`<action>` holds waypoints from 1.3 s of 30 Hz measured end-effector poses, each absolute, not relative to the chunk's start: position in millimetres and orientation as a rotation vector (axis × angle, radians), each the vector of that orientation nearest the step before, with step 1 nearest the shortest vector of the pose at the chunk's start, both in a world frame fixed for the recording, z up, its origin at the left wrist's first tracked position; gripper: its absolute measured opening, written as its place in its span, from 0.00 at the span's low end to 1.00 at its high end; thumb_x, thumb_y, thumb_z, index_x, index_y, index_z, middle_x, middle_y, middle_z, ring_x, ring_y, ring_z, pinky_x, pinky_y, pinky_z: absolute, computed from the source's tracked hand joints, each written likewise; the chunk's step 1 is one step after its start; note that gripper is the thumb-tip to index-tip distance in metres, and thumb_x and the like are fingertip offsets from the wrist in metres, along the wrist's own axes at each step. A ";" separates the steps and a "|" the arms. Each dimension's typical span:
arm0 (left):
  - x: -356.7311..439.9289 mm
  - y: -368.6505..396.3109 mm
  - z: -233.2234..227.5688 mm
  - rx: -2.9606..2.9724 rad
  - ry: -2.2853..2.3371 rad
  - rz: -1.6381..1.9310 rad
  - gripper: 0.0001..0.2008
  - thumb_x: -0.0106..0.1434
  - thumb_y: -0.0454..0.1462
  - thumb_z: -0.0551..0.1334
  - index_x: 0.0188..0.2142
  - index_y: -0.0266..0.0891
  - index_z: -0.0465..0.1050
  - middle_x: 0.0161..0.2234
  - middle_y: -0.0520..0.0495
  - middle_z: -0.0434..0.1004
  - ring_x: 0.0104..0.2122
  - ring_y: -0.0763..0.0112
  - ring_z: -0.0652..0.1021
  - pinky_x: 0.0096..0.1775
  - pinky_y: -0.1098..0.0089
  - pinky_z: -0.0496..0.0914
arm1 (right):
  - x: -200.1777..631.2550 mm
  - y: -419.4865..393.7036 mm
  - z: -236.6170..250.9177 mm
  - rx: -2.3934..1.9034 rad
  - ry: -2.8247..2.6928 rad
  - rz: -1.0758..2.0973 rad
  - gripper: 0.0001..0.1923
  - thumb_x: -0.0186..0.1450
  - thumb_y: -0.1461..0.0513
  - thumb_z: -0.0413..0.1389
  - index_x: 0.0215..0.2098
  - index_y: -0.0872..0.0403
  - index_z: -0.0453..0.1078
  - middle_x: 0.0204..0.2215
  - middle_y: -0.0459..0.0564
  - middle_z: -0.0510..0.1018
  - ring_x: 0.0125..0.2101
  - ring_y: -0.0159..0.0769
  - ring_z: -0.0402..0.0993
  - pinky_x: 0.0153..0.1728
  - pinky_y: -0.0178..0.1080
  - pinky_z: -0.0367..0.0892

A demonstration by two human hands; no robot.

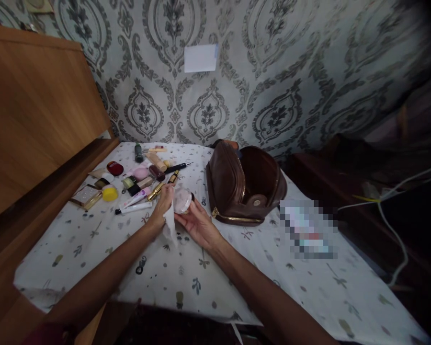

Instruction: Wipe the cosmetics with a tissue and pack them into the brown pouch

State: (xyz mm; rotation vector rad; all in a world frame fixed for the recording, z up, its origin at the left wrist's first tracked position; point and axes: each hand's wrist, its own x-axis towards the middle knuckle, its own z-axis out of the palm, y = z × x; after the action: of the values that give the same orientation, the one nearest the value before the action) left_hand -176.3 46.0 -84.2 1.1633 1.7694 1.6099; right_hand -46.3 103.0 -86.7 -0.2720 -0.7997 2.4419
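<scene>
My right hand (197,223) is closed around a small round clear jar (183,200) with pale contents, held above the table. A thin white wipe (170,225) hangs from my left hand (163,206), whose fingers are pinched beside the jar. Just beyond my left hand lies a gold lipstick tube (155,191), near a white tube with a black cap (134,207). To the right of my hands stands a brown cosmetic bag (226,184), unzipped with its lid raised. My fingers hide part of the jar.
Several cosmetics lie at the left, among them a yellow round container (109,193), a dark red compact (115,168) and a palette (86,196). A blurred-out item (307,230) lies right of the bag. A wooden cabinet (39,105) borders the left, and white cables (398,235) hang at the right.
</scene>
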 end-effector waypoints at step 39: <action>-192.6 31.8 -59.9 0.891 1.143 1.325 0.38 0.63 0.60 0.56 0.65 0.43 0.61 0.58 0.35 0.73 0.48 0.49 0.80 0.47 0.51 0.75 | -40.6 99.4 -90.3 -0.284 -1.580 2.025 0.37 0.46 0.58 0.74 0.52 0.46 0.67 0.49 0.48 0.71 0.42 0.38 0.75 0.44 0.43 0.75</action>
State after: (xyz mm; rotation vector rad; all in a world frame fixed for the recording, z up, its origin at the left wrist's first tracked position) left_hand -192.6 31.8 -59.9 0.8913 1.1430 1.3245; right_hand -40.6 99.4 -90.3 -0.2841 -1.5802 2.0251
